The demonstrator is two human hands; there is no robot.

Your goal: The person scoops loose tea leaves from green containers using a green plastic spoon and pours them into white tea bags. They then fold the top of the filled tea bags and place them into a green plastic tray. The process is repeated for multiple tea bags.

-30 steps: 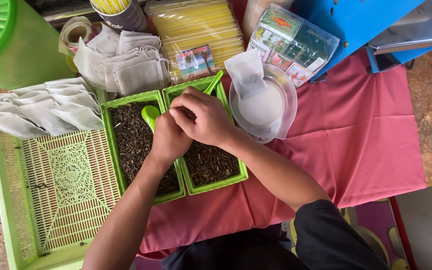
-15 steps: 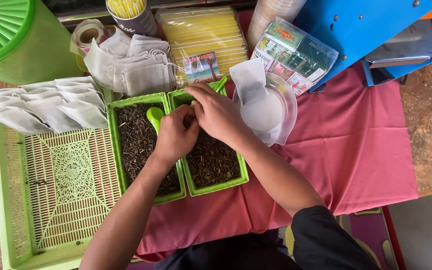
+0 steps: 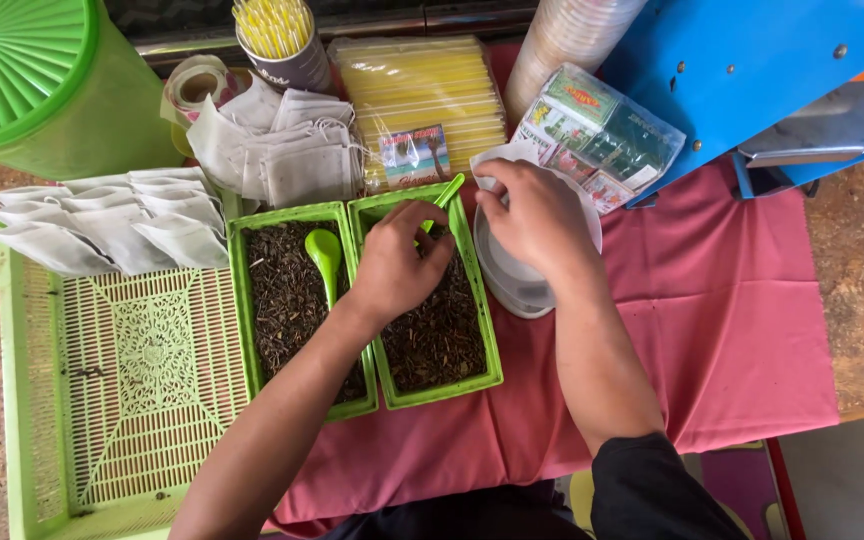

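1. We rest our left hand [image 3: 397, 262] over the right-hand green tray [image 3: 439, 295], which holds dark dried tea leaves; its fingers [image 3: 430, 222] are curled near the far end of that tray, close to a green scoop handle [image 3: 446, 192], but we cannot tell whether they grip it.
2. Our right hand [image 3: 535, 215] lies over the white bowl [image 3: 512, 280] just to the right of that tray, its fingers [image 3: 497, 195] pinched on the edge of a white filter bag [image 3: 500, 156] at the bowl's far rim.
3. A second green tray [image 3: 292, 305] of the same dark leaves sits touching the first on its left, with a green spoon [image 3: 325, 255] lying in it.
4. Both trays and the bowl stand on a pink cloth [image 3: 712, 330] spread over the tabletop.
5. Left of the trays lies a light green lattice basket [image 3: 122, 390], and a row of filled white bags [image 3: 102, 220] lies along its far end.
6. Beyond the trays we see a heap of empty white bags [image 3: 272, 150], a yellow packet [image 3: 422, 95], a cup of yellow straws [image 3: 277, 40] and a clear packet of small cartons [image 3: 602, 135].
7. A large green lidded container [image 3: 32, 85] stands at the far left, and a blue machine [image 3: 752, 70] at the far right.
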